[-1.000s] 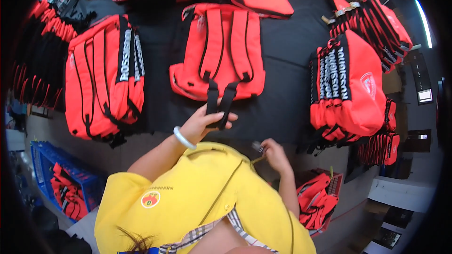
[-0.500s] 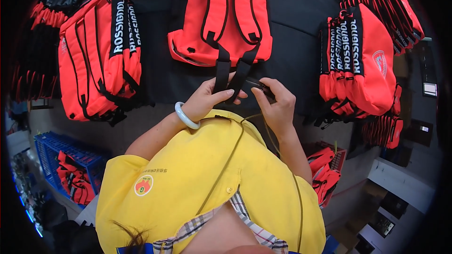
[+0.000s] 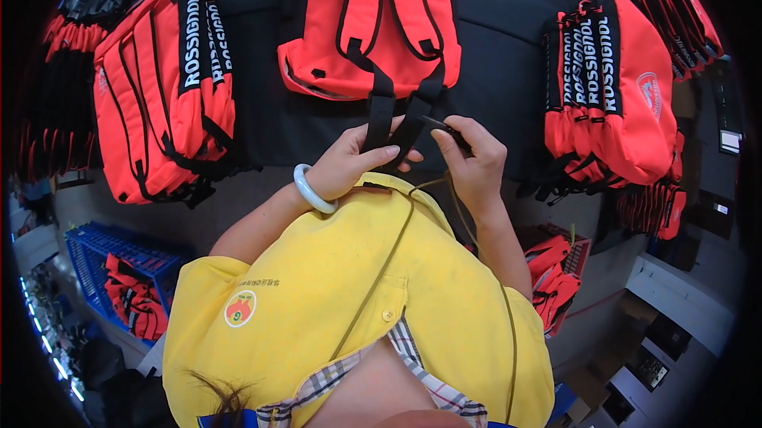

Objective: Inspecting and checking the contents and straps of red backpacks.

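A red and black backpack lies on the dark table with its shoulder straps up and its bottom toward me. Two black webbing straps hang from it toward my body. My left hand is closed round their lower ends, its thumb pressed on top. On the right, my right hand is closed on small dark thread snips, whose slim tip points at the right-hand strap. An olive cord loops from my neck to that hand. The snips' handle is mostly hidden by the fingers.
Stacked red backpacks stand at the left and right of the dark table. Lower left is a blue crate with red bags in it; lower right, a red crate holds more.
The view has shifted slightly. My right hand has come a little away from the straps, and the snips' tip shows more plainly beside them. My left hand keeps its hold.
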Motion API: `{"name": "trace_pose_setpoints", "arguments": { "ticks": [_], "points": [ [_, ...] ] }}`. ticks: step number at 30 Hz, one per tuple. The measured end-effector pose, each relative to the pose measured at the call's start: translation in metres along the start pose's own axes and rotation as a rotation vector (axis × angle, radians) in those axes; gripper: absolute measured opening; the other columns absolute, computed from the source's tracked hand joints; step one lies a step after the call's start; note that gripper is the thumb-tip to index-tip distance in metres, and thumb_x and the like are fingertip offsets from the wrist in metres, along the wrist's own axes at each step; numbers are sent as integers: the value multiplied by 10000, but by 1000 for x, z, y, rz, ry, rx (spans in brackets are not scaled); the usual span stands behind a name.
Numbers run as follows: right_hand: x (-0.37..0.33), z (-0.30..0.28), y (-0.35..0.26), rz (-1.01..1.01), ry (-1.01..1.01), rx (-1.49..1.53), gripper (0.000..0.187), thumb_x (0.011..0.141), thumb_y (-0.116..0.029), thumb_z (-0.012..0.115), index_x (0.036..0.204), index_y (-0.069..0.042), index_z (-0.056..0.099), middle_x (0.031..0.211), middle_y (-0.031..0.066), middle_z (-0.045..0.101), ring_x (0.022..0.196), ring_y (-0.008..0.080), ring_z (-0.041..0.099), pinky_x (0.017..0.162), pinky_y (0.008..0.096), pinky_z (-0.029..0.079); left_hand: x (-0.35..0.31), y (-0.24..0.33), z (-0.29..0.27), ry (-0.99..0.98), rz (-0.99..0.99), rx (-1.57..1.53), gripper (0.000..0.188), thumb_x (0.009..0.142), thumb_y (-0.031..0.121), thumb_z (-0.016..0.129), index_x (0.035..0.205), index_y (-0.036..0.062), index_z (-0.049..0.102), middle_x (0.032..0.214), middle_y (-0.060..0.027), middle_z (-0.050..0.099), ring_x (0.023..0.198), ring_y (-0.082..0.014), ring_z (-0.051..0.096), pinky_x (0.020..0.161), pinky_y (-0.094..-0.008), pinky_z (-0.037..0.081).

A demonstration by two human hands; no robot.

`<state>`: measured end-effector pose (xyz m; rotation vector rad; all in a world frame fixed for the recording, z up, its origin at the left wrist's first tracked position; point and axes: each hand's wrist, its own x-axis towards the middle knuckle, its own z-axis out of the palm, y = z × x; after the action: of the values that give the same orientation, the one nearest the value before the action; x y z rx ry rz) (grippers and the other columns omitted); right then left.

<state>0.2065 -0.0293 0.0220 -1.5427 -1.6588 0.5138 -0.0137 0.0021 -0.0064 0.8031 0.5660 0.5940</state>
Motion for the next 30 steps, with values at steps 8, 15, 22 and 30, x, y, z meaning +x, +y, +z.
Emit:
{"name": "trace_pose_setpoints", "arguments": {
  "ticks": [8, 15, 22, 30],
  "points": [
    [-1, -2, 4, 66, -10, 40, 214, 836, -127, 788, 993, -26, 683, 769, 92, 667, 641, 174, 658, 605, 280, 515, 1, 5, -5, 11, 4, 14, 522, 1010, 100, 571, 1502, 25, 413, 1149, -123, 699, 989, -143, 663, 925, -310, 531],
    [0, 6, -9, 9, -11, 191, 318, 810, -133, 828, 1028, -30, 621, 751, 74, 647, 662, 169, 676, 616, 262, 535, -1, 5, -2, 62, 52, 132, 405, 1019, 23, 522, 1422, 20, 482, 1082, -105, 685, 977, -129, 647, 909, -296, 526],
    [9, 11, -15, -82, -70, 118, 298, 806, -160, 838, 960, -32, 617, 704, 65, 633, 609, 164, 661, 571, 267, 522, -1, 7, 1, 34, 156, 522, 300, 1021, -33, 459, 1309, 11, 531, 991, -64, 654, 919, -122, 618, 865, -285, 514],
    [20, 8, -14, -237, -97, 29, 296, 800, -193, 839, 926, -44, 616, 688, 57, 638, 574, 198, 656, 535, 293, 509, 2, 5, -4, -13, 150, 560, 321, 989, -24, 505, 1301, 41, 546, 952, -103, 720, 899, -191, 710, 841, -327, 541]
  ]
}}
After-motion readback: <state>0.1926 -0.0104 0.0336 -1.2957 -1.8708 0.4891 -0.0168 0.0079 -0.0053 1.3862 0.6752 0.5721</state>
